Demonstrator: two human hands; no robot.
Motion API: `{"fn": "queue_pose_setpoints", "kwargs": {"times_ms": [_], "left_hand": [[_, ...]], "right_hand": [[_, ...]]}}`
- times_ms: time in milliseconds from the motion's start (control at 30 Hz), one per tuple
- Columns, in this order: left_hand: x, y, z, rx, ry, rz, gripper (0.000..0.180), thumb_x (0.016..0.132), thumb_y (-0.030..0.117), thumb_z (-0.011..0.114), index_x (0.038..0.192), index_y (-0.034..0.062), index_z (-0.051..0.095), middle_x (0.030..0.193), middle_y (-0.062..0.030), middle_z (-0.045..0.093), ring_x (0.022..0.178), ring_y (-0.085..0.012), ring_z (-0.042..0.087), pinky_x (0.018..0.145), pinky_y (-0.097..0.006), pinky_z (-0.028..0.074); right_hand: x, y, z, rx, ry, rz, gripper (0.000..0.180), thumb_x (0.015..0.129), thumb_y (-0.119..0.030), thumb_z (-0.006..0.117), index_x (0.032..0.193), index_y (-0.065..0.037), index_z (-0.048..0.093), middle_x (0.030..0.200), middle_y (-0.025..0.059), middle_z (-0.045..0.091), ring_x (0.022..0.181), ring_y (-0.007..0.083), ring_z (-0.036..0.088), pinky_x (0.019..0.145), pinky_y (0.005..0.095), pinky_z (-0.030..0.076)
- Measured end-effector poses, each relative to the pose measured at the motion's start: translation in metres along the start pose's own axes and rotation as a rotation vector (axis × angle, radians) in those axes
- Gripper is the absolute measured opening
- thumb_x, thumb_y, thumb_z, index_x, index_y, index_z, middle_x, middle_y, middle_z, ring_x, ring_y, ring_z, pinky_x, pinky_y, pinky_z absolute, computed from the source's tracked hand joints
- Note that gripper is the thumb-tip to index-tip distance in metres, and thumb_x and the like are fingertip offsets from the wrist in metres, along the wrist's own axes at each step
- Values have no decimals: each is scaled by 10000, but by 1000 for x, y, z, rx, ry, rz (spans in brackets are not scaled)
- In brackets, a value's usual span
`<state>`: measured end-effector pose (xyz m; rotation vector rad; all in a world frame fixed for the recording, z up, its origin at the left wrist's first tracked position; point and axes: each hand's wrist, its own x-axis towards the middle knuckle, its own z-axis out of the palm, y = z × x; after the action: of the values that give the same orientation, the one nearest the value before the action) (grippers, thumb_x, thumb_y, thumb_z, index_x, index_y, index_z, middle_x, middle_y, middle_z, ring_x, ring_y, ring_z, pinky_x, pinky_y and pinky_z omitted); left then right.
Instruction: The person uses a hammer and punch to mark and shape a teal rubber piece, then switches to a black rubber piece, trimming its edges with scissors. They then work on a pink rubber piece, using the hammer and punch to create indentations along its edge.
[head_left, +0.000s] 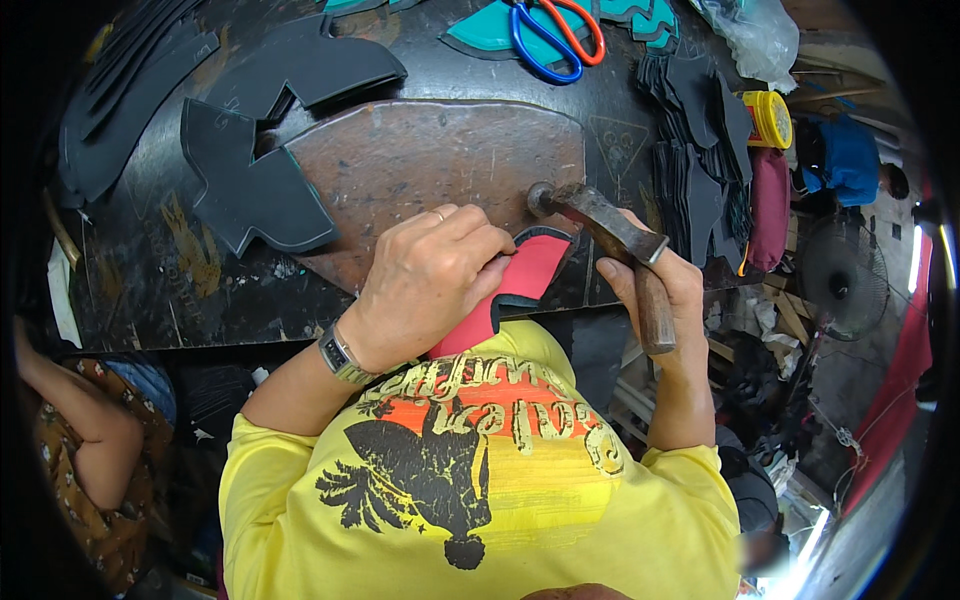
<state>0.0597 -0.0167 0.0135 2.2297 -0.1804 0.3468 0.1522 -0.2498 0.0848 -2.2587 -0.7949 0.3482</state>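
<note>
My left hand (425, 275), with a ring and a wristwatch, pinches a red cut piece (540, 268) with black edging along its curved rim. The piece lies at the near edge of a brown worn board (430, 150), its lower part hanging toward my yellow shirt. My right hand (680, 285) is wrapped round the wooden handle of a hammer (615, 228). The hammer's dark metal head slants over the right side of the board, with its round face just beyond the red piece's far edge. Whether it touches the board I cannot tell.
Black cut pieces (255, 185) overlap the board's left side; more lie stacked (700, 150) at right. Scissors (556, 79) rest on teal pieces (485, 35) at the back. A yellow-lidded jar (768, 120) and fan (842, 280) are right. Another person's arm (85, 420) shows left.
</note>
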Motion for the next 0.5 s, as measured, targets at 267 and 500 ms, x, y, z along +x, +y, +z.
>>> {"fn": "queue_pose_setpoints", "kwargs": {"times_ms": [267, 500], "left_hand": [[0, 2, 2, 1, 21, -4, 136, 788, 107, 783, 890, 75, 699, 841, -55, 623, 819, -247, 658, 742, -371, 538], [0, 1, 2, -10, 31, -8, 144, 776, 96, 788, 887, 73, 700, 839, -55, 623, 819, -249, 659, 737, -373, 539]], "right_hand": [[0, -14, -14, -130, -216, 0, 457, 851, 32, 768, 1296, -23, 679, 1142, 121, 734, 939, 170, 693, 860, 279, 527], [-2, -8, -7, -62, 60, -117, 593, 812, 121, 744, 1368, -64, 653, 1074, 108, 741, 792, 158, 642, 778, 272, 525]]}}
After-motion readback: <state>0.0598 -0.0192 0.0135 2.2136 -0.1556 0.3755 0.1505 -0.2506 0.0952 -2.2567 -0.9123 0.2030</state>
